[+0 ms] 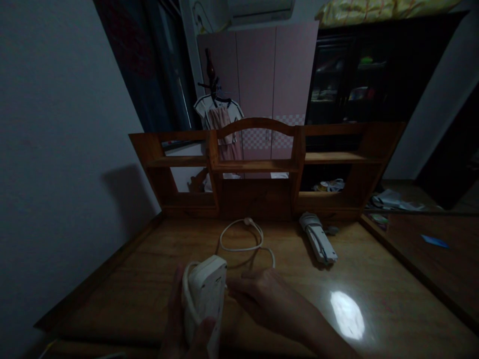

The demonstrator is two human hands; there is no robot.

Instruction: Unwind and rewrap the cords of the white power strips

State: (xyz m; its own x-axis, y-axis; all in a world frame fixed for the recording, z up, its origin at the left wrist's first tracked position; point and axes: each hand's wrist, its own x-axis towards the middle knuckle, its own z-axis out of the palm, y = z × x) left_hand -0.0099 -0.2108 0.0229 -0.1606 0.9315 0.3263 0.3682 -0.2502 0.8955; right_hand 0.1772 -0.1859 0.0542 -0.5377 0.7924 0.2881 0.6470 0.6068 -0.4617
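Note:
My left hand [178,326] grips a white power strip [205,294] held upright over the near edge of a wooden desk [149,269], with turns of its white cord around the body. My right hand [262,299] is closed on the cord right beside the strip. The rest of the white cord [243,239] loops loosely across the desk to its plug near the back. A second white power strip [318,239], with its cord bundled around it, lies on the desk to the right, apart from both hands.
A wooden shelf unit [258,169] stands along the desk's back edge. A grey wall borders the left. A lower wooden surface [430,259] with papers and a blue card lies to the right. Pink wardrobe, dark cabinet and hanging clothes stand behind.

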